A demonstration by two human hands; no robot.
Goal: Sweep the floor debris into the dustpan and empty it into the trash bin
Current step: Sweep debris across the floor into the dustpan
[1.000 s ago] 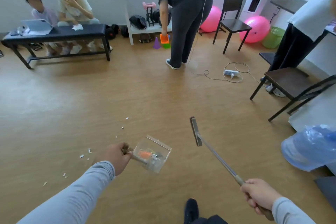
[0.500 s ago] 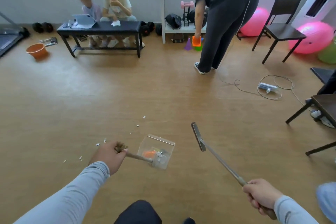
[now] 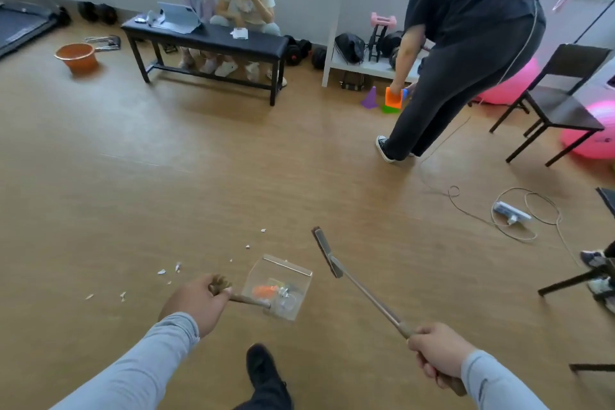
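My left hand (image 3: pixel 196 301) grips the wooden handle of a clear plastic dustpan (image 3: pixel 278 286), held above the floor with orange and pale scraps inside. My right hand (image 3: pixel 439 354) grips the end of a long-handled broom (image 3: pixel 357 283); its narrow head (image 3: pixel 324 248) hangs over the floor to the right of the dustpan. Small white bits of debris (image 3: pixel 169 271) lie scattered on the wooden floor, left of and beyond the dustpan. No trash bin is in view.
A person in black (image 3: pixel 466 53) bends over by a white shelf (image 3: pixel 362 65). Two people sit behind a black bench (image 3: pixel 206 40). A power strip with looped cable (image 3: pixel 511 213) lies at right, near dark chairs (image 3: pixel 559 103). An orange basin (image 3: pixel 76 56) stands far left. My dark shoe (image 3: pixel 263 373) is below.
The view has swung left, so the blue bag at the right edge has left the frame and the orange basin has come in. Both hands keep their hold on dustpan and broom.
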